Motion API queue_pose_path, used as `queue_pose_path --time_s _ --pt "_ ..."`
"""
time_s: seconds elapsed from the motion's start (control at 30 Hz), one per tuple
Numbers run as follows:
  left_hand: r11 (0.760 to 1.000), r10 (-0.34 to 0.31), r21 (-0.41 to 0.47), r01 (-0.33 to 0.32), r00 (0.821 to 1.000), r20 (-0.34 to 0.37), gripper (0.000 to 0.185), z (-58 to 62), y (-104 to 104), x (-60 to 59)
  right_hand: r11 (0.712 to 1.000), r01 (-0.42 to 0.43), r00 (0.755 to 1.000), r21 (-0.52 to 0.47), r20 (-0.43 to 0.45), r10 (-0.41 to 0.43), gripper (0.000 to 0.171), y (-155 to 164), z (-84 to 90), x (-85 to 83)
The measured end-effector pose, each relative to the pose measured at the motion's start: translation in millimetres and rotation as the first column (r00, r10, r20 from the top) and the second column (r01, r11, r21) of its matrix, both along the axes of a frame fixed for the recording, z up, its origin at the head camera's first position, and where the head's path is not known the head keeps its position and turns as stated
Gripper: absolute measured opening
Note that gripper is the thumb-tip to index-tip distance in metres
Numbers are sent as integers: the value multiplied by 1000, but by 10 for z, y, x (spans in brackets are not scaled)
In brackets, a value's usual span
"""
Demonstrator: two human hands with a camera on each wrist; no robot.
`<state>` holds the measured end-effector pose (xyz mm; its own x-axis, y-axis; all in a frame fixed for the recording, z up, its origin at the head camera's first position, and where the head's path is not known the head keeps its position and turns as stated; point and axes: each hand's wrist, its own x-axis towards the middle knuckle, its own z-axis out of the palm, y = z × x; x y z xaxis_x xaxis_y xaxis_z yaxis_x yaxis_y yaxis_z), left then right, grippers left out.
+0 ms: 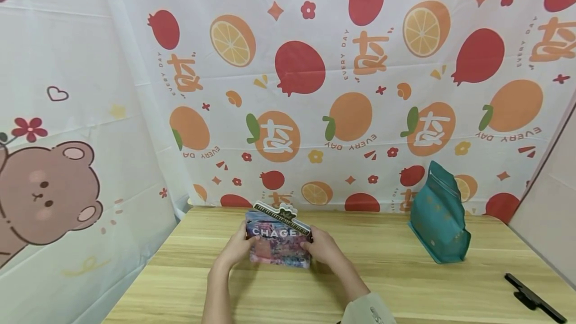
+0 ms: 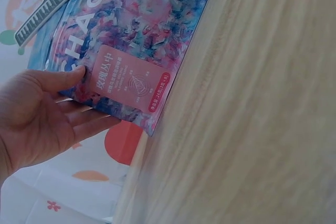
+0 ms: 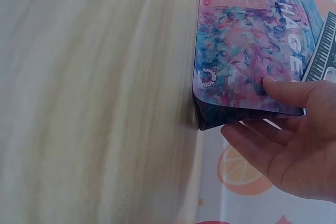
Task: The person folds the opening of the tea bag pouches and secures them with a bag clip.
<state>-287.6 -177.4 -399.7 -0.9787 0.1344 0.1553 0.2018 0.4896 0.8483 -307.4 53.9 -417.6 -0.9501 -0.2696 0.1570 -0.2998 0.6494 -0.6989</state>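
Observation:
A blue and pink CHAGEE tea pouch (image 1: 280, 251) stands upright on the wooden table between both hands. My left hand (image 1: 236, 247) grips its left side, thumb on the printed front near the pink label and fingers behind. On the opposite side, my right hand (image 1: 322, 245) holds the pouch with its thumb on the front and the other fingers behind. A piano-keyboard sealing clip (image 1: 282, 218) lies aslant across the pouch's top, higher at the left and sloping down toward the right hand. The left wrist view shows the label (image 2: 128, 80) up close.
A teal bag (image 1: 438, 221) stands farther right on the table (image 1: 360, 269). Near the right front edge lies a long black sealing clip (image 1: 533, 296). A fruit-printed curtain (image 1: 333, 154) hangs behind the table, and a bear-printed one (image 1: 49, 194) hangs at the left.

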Motion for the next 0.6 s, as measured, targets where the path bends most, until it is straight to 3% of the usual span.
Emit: queue_pose_path --time_s 0.37,0.6 --pt "1000 25 -15 -25 1000 -15 54 4 -7 -1 1000 13 1000 22 -18 -13 34 24 -5 17" --pt "992 46 -116 -48 999 -19 49 97 -39 47 1000 -4 999 -5 -37 4 27 174 -12 66"
